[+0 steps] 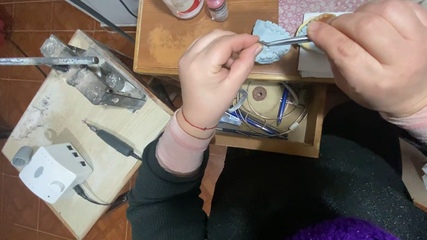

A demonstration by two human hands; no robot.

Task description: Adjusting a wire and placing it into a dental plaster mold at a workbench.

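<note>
Both hands (298, 60) gripping metal tool (285, 41)

black knit sweater sleeves, pink cuffs underneath, thin red string bracelet on L wrist, purple knit at btm

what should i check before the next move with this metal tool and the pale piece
1. Left hand pinching the metal tool: ok, fingertips closed on its end.
2. Right hand grip on the pale piece: cannot tell, the fingers hide most of it.
3. Tool tip contact with the piece: cannot tell, the hand hides the tip.
4. Blue dental cast out of the way: ok, it lies on the desk behind the tool.
5. Drawer under the hands: not ok, open and cluttered; a dropped piece could fall in.
</note>
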